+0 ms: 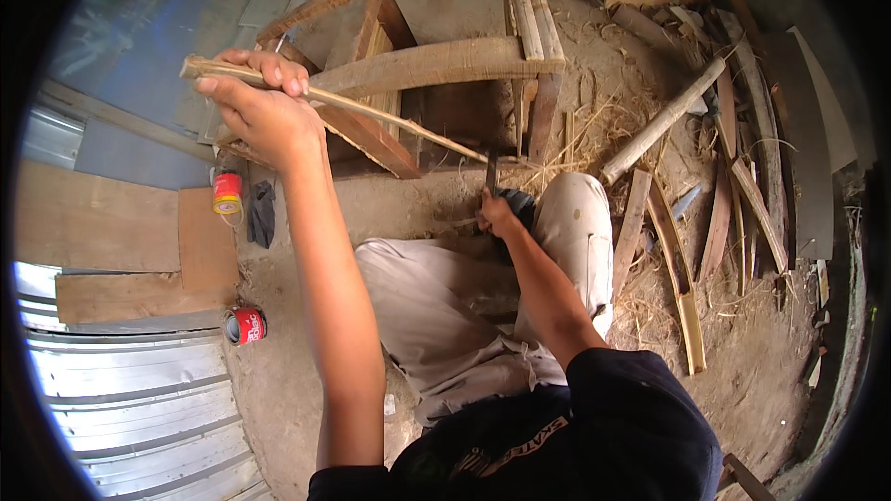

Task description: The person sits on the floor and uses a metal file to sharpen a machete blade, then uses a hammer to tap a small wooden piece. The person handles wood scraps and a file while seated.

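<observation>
A long, thin bamboo strip point(371, 111) is gripped near its upper-left end by the left hand point(264, 107), whose fingers point(278, 70) are wrapped tightly around it in the upper left of the frame. The strip is seen running diagonally down toward the centre, where its lower end meets a dark blade point(491, 172). That blade is held upright by the right hand point(498, 215) just below centre, with the fingers closed on its handle; the grip itself is partly hidden by the knee. Light trousers point(445, 306) are seen on bent legs across the middle, above a dirt floor point(316, 213). A rough wooden frame point(436, 65) of curved slats is placed behind the strip at the top centre. Two red cans point(243, 325) are found at the left, one above the other, beside flat boards point(93, 232). Split bamboo pieces point(682, 288) and shavings are scattered at the right.
</observation>
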`<state>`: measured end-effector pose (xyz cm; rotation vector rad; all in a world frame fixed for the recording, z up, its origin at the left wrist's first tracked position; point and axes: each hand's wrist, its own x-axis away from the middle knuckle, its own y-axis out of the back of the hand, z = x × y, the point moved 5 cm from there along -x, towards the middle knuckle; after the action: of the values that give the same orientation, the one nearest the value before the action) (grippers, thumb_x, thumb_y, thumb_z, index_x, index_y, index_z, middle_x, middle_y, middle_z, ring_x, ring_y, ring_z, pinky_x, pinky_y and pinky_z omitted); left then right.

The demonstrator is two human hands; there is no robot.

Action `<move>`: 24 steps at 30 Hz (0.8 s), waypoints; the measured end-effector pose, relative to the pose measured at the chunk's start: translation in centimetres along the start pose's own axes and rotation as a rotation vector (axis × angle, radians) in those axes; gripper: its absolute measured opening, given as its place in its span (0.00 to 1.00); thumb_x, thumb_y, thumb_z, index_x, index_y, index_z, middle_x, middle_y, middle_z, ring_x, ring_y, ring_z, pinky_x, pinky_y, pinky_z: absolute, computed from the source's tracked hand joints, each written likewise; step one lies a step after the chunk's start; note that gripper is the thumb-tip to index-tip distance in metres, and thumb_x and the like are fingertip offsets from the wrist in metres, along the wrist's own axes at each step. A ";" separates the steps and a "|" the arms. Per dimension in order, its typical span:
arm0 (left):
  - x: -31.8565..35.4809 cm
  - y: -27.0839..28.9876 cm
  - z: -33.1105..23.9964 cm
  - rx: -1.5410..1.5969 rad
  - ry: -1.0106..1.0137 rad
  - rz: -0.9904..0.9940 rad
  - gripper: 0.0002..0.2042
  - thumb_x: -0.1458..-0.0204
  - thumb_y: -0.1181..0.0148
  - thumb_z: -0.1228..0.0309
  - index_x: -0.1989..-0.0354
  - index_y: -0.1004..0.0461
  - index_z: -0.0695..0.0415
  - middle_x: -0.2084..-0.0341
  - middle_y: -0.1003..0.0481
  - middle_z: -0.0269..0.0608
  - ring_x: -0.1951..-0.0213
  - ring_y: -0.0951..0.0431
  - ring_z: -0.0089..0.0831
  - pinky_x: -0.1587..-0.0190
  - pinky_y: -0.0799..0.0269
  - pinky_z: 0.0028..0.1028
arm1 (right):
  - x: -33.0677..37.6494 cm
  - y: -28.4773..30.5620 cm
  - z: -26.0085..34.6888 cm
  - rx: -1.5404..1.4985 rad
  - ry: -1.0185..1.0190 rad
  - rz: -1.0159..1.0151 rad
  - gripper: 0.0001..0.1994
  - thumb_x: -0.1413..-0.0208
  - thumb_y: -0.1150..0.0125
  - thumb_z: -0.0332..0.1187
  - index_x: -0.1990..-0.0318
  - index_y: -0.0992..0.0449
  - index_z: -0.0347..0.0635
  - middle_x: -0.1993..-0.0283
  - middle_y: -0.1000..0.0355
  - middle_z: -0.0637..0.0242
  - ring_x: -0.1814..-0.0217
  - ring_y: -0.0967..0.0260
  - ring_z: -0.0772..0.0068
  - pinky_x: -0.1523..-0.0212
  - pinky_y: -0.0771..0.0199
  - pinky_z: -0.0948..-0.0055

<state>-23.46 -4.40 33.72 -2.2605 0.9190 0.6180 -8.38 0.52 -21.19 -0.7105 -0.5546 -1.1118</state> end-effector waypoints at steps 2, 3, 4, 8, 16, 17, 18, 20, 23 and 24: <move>0.0 -0.2 0.3 0.023 0.008 0.032 0.27 0.39 0.66 0.39 0.61 0.41 0.56 0.84 0.41 0.34 0.84 0.43 0.24 0.80 0.44 0.22 | 2.8 -1.4 2.5 0.091 0.237 -0.049 0.24 0.33 0.55 0.47 0.70 0.32 0.32 0.80 0.31 0.51 0.82 0.33 0.50 0.81 0.38 0.58; -0.1 -0.4 0.3 0.032 -0.008 0.052 0.27 0.39 0.65 0.39 0.61 0.41 0.56 0.84 0.41 0.34 0.84 0.43 0.24 0.80 0.44 0.22 | 3.9 -1.9 3.8 0.150 0.351 -0.125 0.24 0.34 0.54 0.48 0.70 0.33 0.32 0.82 0.32 0.50 0.82 0.34 0.48 0.81 0.38 0.58; -0.1 -0.5 0.4 0.038 0.006 0.042 0.28 0.39 0.66 0.39 0.61 0.41 0.56 0.84 0.41 0.34 0.84 0.43 0.24 0.80 0.44 0.22 | 5.0 -2.1 4.6 0.325 0.501 -0.208 0.23 0.34 0.54 0.46 0.70 0.32 0.32 0.79 0.30 0.46 0.78 0.32 0.43 0.77 0.36 0.54; 0.4 -1.1 0.1 0.024 0.017 0.028 0.28 0.39 0.65 0.39 0.61 0.41 0.56 0.84 0.41 0.34 0.84 0.43 0.24 0.81 0.44 0.23 | 4.6 0.2 2.9 0.709 0.740 -0.464 0.13 0.38 0.52 0.37 0.64 0.28 0.35 0.71 0.28 0.38 0.64 0.29 0.34 0.65 0.29 0.45; 0.9 0.0 0.0 0.062 0.009 0.037 0.28 0.40 0.66 0.38 0.63 0.39 0.54 0.86 0.40 0.33 0.87 0.43 0.22 0.83 0.45 0.22 | -1.2 1.3 -1.7 0.068 0.121 -0.107 0.29 0.33 0.60 0.51 0.75 0.29 0.33 0.80 0.32 0.57 0.82 0.33 0.55 0.79 0.30 0.56; 0.7 0.7 0.4 0.066 0.033 -0.018 0.28 0.40 0.67 0.37 0.64 0.39 0.54 0.87 0.41 0.33 0.88 0.44 0.22 0.84 0.46 0.21 | 0.6 0.7 -0.6 0.135 0.181 -0.115 0.30 0.33 0.62 0.51 0.75 0.29 0.32 0.81 0.32 0.57 0.82 0.30 0.55 0.79 0.29 0.57; 0.4 1.1 0.7 0.071 0.032 -0.052 0.29 0.40 0.67 0.37 0.64 0.38 0.54 0.87 0.42 0.32 0.89 0.45 0.21 0.85 0.47 0.21 | 2.5 0.3 1.0 0.221 0.233 -0.152 0.31 0.32 0.64 0.51 0.75 0.29 0.31 0.81 0.31 0.56 0.81 0.28 0.55 0.80 0.28 0.57; -0.6 1.7 0.8 0.175 0.014 -0.004 0.30 0.40 0.68 0.36 0.66 0.37 0.54 0.89 0.43 0.32 0.90 0.47 0.20 0.87 0.50 0.20 | 6.8 -1.6 4.2 0.414 0.490 -0.281 0.30 0.33 0.62 0.50 0.75 0.28 0.30 0.76 0.29 0.41 0.76 0.27 0.41 0.75 0.28 0.51; -0.9 2.5 0.8 0.327 0.018 0.087 0.32 0.41 0.70 0.35 0.73 0.34 0.53 0.92 0.45 0.30 0.93 0.51 0.19 0.91 0.56 0.18 | 11.4 -3.7 7.4 0.573 0.845 -0.398 0.26 0.33 0.58 0.46 0.73 0.27 0.31 0.72 0.30 0.32 0.69 0.30 0.31 0.69 0.28 0.45; -0.8 2.6 0.8 0.351 0.008 0.125 0.32 0.42 0.70 0.34 0.73 0.35 0.53 0.92 0.45 0.30 0.93 0.51 0.19 0.91 0.56 0.18 | 11.8 -3.8 7.6 0.628 0.832 -0.423 0.25 0.34 0.57 0.45 0.73 0.28 0.31 0.73 0.30 0.34 0.69 0.30 0.32 0.69 0.28 0.45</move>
<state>-26.03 -4.99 32.71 -1.9057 1.0867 0.4596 -8.15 -1.88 -6.91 0.4423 -0.2960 -1.3967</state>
